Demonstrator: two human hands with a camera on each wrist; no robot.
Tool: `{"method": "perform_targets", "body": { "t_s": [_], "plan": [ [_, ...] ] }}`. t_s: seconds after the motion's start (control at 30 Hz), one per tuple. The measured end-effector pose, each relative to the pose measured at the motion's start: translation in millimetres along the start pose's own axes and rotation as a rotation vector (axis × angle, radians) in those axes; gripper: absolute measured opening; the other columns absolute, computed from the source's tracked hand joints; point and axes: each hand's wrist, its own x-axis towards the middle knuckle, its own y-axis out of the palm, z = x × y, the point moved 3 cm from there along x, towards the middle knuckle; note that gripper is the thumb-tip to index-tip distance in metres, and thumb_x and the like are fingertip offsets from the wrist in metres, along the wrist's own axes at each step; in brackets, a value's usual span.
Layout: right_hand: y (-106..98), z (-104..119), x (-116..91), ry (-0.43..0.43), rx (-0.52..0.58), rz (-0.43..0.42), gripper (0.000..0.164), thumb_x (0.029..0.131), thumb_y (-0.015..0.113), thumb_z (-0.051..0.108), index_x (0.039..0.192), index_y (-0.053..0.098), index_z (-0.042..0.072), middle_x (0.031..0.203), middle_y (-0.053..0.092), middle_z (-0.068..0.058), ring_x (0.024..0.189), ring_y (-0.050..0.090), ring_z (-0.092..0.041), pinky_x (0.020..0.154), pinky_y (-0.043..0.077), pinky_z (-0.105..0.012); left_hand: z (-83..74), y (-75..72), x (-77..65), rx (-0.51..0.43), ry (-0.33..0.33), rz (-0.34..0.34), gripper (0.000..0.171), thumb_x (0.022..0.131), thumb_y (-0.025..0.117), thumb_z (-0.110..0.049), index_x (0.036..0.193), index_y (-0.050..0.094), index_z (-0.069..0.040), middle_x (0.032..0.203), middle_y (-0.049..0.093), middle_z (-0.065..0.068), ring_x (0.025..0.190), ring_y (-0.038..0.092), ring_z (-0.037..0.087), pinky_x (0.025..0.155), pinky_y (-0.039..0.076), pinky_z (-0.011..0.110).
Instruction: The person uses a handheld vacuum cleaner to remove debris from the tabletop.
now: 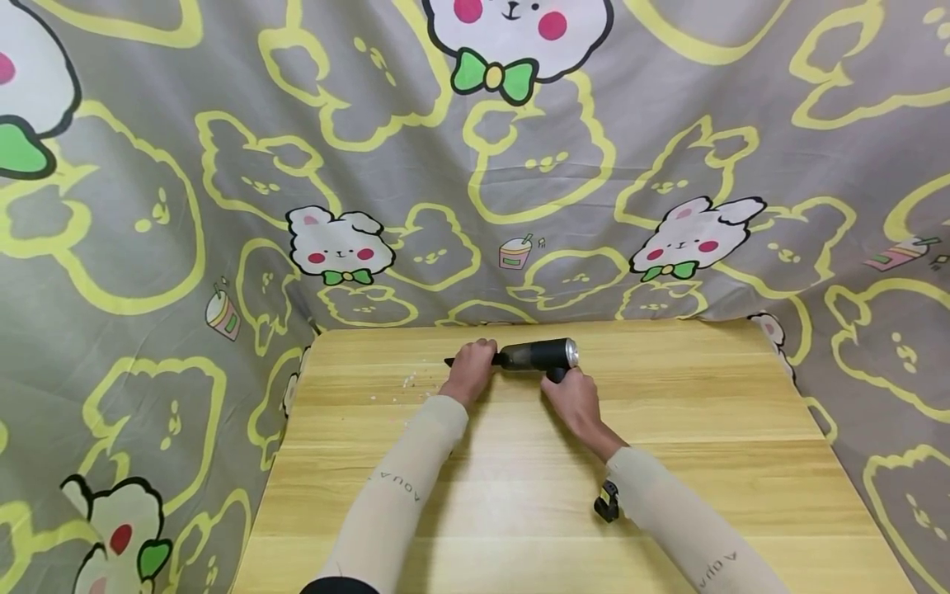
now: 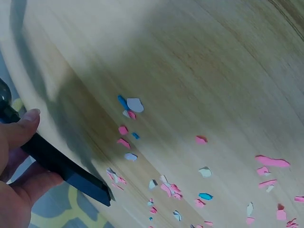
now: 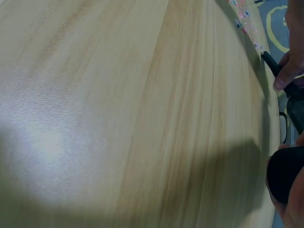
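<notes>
A black handheld vacuum cleaner (image 1: 545,355) with a silver end is held above the back of the table. My right hand (image 1: 575,398) grips its handle from below. My left hand (image 1: 472,367) pinches the slim black nozzle (image 2: 71,173) between thumb and fingers, as the left wrist view shows. The nozzle's tip points left, close to the tabletop beside scattered paper scraps (image 2: 171,188). These bits are pink, blue and white. In the right wrist view the vacuum's black handle (image 3: 285,173) shows at the right edge, with part of the right hand around it.
The wooden table (image 1: 668,462) reaches back to a grey curtain (image 1: 460,173) with yellow and white cartoon animals, which also hangs at both sides. A small black camera (image 1: 607,502) is strapped at the right wrist.
</notes>
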Motion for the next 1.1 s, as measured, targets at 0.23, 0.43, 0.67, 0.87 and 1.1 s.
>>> {"method": "perform_targets", "body": {
  "t_s": [0.23,0.43,0.67,0.87,1.1],
  "plan": [
    [4,7,3,-0.005,-0.003,0.011,0.033,0.091,0.067,0.029,0.079,0.06,0.0,0.07,0.063,-0.016,0.056,0.054,-0.023,0.049,0.041,-0.029,9.0,0.9,-1.2,-0.013,-0.023,-0.004,0.014,0.098,0.07,-0.004,0.111,0.073,-0.003,0.104,0.077,0.014,0.091,0.076,0.03,0.08,0.065,0.035],
    [9,15,7,-0.001,-0.02,0.029,0.036,0.091,0.067,0.032,0.085,0.062,-0.004,0.074,0.066,-0.018,0.057,0.056,-0.023,0.049,0.042,-0.03,19.0,0.2,-2.4,-0.024,-0.041,-0.022,0.013,0.096,0.073,-0.008,0.108,0.073,-0.003,0.101,0.077,0.014,0.09,0.076,0.029,0.08,0.065,0.036],
    [17,25,10,-0.01,-0.023,0.057,0.038,0.091,0.067,0.031,0.092,0.063,-0.007,0.078,0.069,-0.021,0.06,0.06,-0.024,0.05,0.045,-0.03,30.7,-3.9,-6.0,-0.038,-0.066,-0.029,0.018,0.094,0.077,-0.012,0.107,0.072,-0.002,0.1,0.076,0.015,0.09,0.076,0.031,0.08,0.065,0.037],
    [22,31,12,-0.036,-0.018,0.058,0.036,0.092,0.067,0.03,0.09,0.063,-0.006,0.076,0.068,-0.02,0.057,0.059,-0.024,0.049,0.044,-0.03,37.8,-7.4,-9.2,-0.049,-0.071,-0.038,0.018,0.093,0.078,-0.012,0.107,0.072,-0.002,0.101,0.077,0.015,0.091,0.077,0.031,0.081,0.065,0.037],
    [25,37,13,-0.052,-0.035,0.06,0.039,0.093,0.065,0.032,0.093,0.063,-0.007,0.078,0.069,-0.022,0.058,0.06,-0.024,0.05,0.045,-0.03,44.4,-8.1,-11.3,-0.069,-0.077,-0.05,0.016,0.093,0.078,-0.01,0.105,0.072,-0.002,0.099,0.077,0.015,0.09,0.077,0.03,0.08,0.065,0.037]
  ]
}}
